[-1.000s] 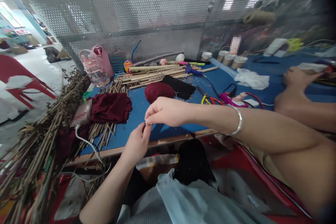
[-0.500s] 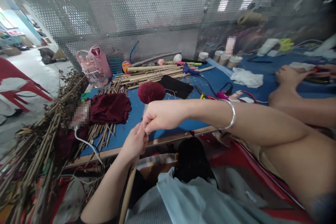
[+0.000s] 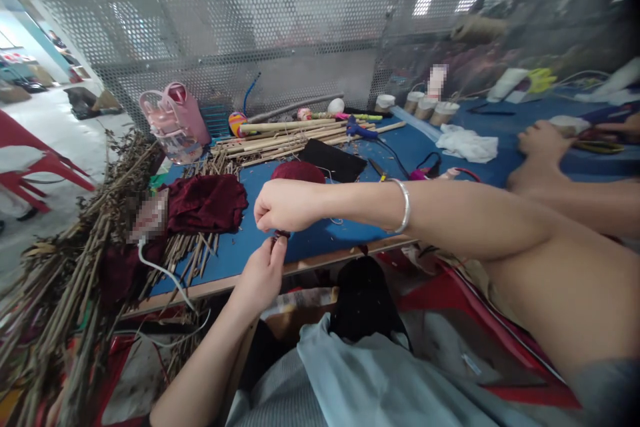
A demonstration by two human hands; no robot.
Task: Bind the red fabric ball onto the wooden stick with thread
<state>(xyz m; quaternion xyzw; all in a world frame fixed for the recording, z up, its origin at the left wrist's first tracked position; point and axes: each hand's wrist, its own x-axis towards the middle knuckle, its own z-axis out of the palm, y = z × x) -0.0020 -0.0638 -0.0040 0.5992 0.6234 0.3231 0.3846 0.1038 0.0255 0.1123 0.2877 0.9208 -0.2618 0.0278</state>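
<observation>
My left hand (image 3: 263,272) is closed around a wooden stick (image 3: 247,347), mostly hidden behind the forearm. Dark reddish material (image 3: 281,235) shows above its thumb. Just above it is my right hand (image 3: 289,204), fingers bent together in a pinch; whatever they hold is out of sight. Behind the right hand, a rounded maroon cloth-covered head (image 3: 299,171) is partly covered by the wrist. A folded maroon cloth (image 3: 207,203) lies on the blue table to the left.
Light wooden sticks (image 3: 280,143), a black pad (image 3: 333,160) and a blue glue gun (image 3: 361,130) lie further back. Dry twigs (image 3: 75,287) are piled at left by a pink bottle (image 3: 185,120). A co-worker's hand (image 3: 543,143) is at right.
My right hand has moved slightly left and up, separating from the left hand. The left hand's thumb now shows on top, and the maroon head sits more behind the right wrist.
</observation>
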